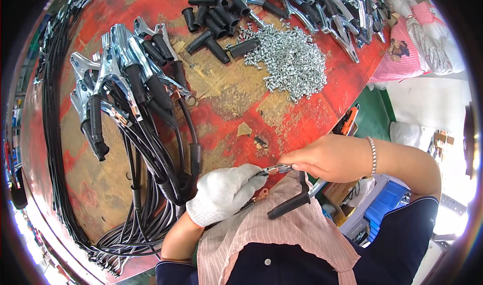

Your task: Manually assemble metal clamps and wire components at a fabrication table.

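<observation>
My left hand (221, 192), in a white knit glove, is closed around the jaw end of a metal battery clamp near my lap. Bare and wearing a beaded bracelet, my right hand (332, 157) grips the same clamp at its other side. A coppery part (276, 170) shows between the two hands. The clamp's black sleeved handle (289, 206) juts out below my right hand, over the apron. Beside my gloved fingers is a small copper terminal (261, 194). Exactly how the fingers sit on the clamp is partly hidden.
Finished-looking clamps on black cables (115, 59) lie to the left. Black sleeves (216, 21), a heap of small metal fasteners (292, 59) and bare clamps (327, 8) cover the far table. An orange-handled tool (349, 120) and blue bin (385, 202) are at the right.
</observation>
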{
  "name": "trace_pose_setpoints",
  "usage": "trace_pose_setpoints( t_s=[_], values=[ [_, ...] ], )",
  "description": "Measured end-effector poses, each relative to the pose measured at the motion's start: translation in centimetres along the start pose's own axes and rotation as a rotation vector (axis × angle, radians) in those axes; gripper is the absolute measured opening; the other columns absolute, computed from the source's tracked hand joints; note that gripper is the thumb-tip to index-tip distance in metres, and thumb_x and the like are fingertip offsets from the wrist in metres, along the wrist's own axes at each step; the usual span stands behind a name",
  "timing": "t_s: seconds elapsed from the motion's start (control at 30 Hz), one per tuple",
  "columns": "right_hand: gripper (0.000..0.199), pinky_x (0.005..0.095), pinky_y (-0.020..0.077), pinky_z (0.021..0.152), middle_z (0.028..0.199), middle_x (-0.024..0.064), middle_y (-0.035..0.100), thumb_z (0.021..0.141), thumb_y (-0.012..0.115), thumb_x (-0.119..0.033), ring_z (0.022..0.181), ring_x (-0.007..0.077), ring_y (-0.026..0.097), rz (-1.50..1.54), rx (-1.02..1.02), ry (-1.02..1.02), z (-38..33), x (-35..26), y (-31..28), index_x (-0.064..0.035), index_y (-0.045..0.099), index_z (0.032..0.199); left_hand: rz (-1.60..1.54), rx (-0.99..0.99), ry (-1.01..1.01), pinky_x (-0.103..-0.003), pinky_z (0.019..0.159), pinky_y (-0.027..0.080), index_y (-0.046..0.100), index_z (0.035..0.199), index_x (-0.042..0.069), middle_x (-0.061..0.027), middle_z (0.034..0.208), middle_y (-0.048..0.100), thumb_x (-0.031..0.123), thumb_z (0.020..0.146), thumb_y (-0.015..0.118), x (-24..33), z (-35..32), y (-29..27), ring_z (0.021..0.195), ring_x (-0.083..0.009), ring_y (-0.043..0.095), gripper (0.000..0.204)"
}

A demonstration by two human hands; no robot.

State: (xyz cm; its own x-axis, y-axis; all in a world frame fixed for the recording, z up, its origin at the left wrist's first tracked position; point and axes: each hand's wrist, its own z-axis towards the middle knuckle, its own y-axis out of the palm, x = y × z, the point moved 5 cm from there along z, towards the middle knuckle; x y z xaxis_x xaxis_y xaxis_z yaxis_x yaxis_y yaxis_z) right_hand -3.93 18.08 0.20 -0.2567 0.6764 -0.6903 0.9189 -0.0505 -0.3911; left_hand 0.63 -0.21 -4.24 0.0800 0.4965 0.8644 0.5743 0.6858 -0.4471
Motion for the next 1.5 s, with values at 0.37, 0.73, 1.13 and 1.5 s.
trace_pose_setpoints(
  t_s=[0.37, 0.73, 1.13, 1.5],
  values=[
    [0.032, 0.0457, 0.0516, 0.069, 0.094, 0.0166, 0.066, 0.099, 0.046, -0.021, 0.083, 0.0359, 0.065, 0.04, 0.119, -0.008, -0.7, 1.1, 2.4, -0.0142, 0.05, 0.13, 0.242, -0.003, 0.098, -0.038, 0.054, 0.05, 0.069, 0.097, 0.013, -0.0095, 0.072, 0.065, 0.025, 0.087, 0.064, 0.7, -0.1, 0.6, 0.064, -0.0287, 0.066, 0.017],
    [0.033, 0.0471, 0.0497, 0.071, 0.091, 0.0169, 0.065, 0.098, 0.046, -0.018, 0.083, 0.0374, 0.064, 0.101, 0.033, 0.13, -1.9, 0.3, 3.3, -0.0139, 0.048, 0.131, 0.368, 0.019, 0.168, -0.039, 0.052, 0.049, 0.066, 0.092, 0.012, -0.0093, 0.071, 0.065, 0.024, 0.084, 0.065, 1.4, -0.2, 1.6, 0.061, -0.0288, 0.064, 0.014],
    [0.058, 0.0401, 0.0523, 0.054, 0.087, 0.0114, 0.06, 0.084, 0.054, -0.005, 0.069, 0.0308, 0.064, -0.288, 0.172, -0.007, -3.0, -1.1, 3.5, -0.0162, 0.042, 0.14, -0.152, -0.12, 0.068, -0.04, 0.057, 0.051, 0.068, 0.097, 0.011, -0.0117, 0.073, 0.065, 0.023, 0.086, 0.065, 0.1, -0.6, 1.6, 0.065, -0.0305, 0.066, 0.016],
    [0.041, 0.0434, 0.052, 0.068, 0.091, 0.0156, 0.065, 0.098, 0.049, -0.026, 0.082, 0.0338, 0.065, -0.045, 0.144, 0.037, -2.4, 0.1, 3.1, -0.015, 0.046, 0.137, 0.057, -0.036, 0.069, -0.039, 0.058, 0.05, 0.071, 0.097, 0.01, -0.0128, 0.073, 0.066, 0.023, 0.086, 0.064, 0.9, 0.0, 1.7, 0.067, -0.0308, 0.066, 0.018]
  ],
)
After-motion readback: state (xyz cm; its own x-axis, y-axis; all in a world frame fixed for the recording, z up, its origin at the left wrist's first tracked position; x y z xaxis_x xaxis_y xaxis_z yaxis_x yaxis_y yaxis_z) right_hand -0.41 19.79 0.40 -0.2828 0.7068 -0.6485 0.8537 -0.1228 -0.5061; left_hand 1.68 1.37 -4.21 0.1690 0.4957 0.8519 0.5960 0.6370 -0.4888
